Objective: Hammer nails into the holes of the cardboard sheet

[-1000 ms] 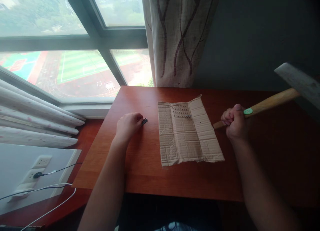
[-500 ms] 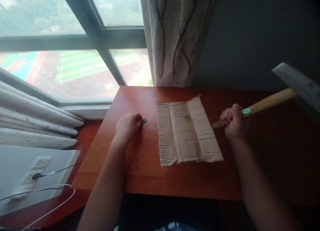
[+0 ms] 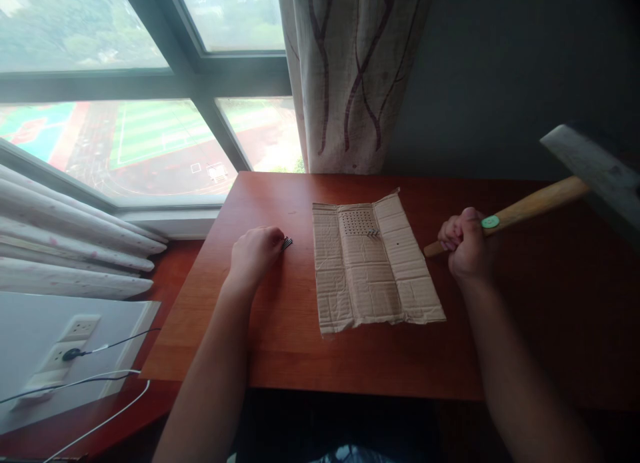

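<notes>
My left hand (image 3: 257, 251) is closed above the left part of the desk, with the ends of several thin nails (image 3: 287, 243) poking out past its fingertips. To its right lies a creased sheet of cardboard (image 3: 373, 279), folded up along both sides, with rows of small dark holes in its upper middle. A short row of nails (image 3: 373, 233) sits at the lower right of those holes. My right hand (image 3: 467, 246) wraps around the wooden handle of a hammer (image 3: 535, 203), held raised to the right of the cardboard. The hammer's far end runs out of view.
The reddish-brown desk (image 3: 285, 356) carries all this. A window (image 3: 165, 143) and a patterned curtain (image 3: 345, 83) rise behind it. At the lower left are wall sockets (image 3: 75, 343) with a black plug and cables. A dark wall (image 3: 500, 83) stands behind on the right.
Both hands keep their grips and places. The whole view has shifted very slightly; nothing else visibly differs.
</notes>
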A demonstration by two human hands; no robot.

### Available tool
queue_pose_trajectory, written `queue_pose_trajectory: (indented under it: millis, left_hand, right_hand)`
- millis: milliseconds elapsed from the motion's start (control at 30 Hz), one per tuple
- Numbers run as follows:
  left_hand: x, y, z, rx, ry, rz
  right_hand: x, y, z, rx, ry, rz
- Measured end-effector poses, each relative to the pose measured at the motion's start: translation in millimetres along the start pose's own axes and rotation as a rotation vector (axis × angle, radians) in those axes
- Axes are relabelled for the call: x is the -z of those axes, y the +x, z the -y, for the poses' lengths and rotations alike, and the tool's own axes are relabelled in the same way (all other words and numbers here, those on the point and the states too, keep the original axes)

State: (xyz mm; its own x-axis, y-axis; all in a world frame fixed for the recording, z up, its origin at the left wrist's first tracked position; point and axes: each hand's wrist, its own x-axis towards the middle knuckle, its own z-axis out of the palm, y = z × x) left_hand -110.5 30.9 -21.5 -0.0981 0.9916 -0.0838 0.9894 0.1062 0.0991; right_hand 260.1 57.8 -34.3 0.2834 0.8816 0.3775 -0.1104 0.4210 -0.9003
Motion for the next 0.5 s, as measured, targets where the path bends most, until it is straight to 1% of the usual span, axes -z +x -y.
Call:
queue_pose_trajectory:
  millis: [200, 333, 500]
  left_hand:
    - [3.3, -2.7, -2.4, -0.012, 0.079, 0.004]
    - [6.4, -4.8, -2.9, -0.002, 0.135, 0.042]
    - [7.1, -5.1, -3.6, 0.035, 0.123, 0.054]
  right_hand:
    - [0.6, -0.2, -0.9, -0.005, 0.001, -0.001]
    - [1.3, 0.0, -1.6, -0.010, -0.016, -0.001]
    - [1.2, 0.3, -0.9, -0.022, -0.020, -0.002]
